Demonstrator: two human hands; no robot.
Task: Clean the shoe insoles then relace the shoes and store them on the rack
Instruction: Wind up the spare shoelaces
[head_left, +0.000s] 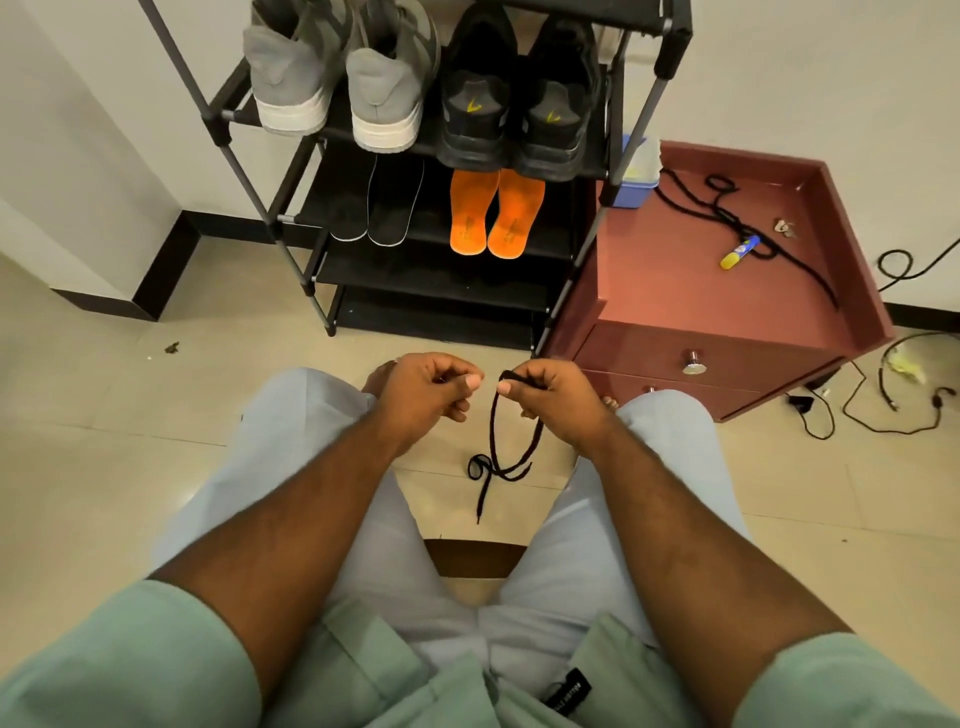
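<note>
I sit facing a black shoe rack (218, 124). My right hand (550, 397) pinches a black shoelace (493, 447) that hangs in a loop down to the floor between my knees. My left hand (423, 395) is curled close beside it, thumb and fingers pinched together; whether it holds the lace's end I cannot tell. On the rack's upper shelf stand a grey pair of shoes (343, 67) and a black pair (519, 98), heels toward me. Below lie two dark insoles (384, 202) and two orange insoles (496, 213).
A reddish bedside cabinet (675, 291) stands right of the rack. On its top lie another black lace (737, 223), a yellow-blue tube (740, 251) and a blue box (636, 176). Cables (878, 410) trail on the floor at the right. A wooden seat edge (475, 558) shows between my legs.
</note>
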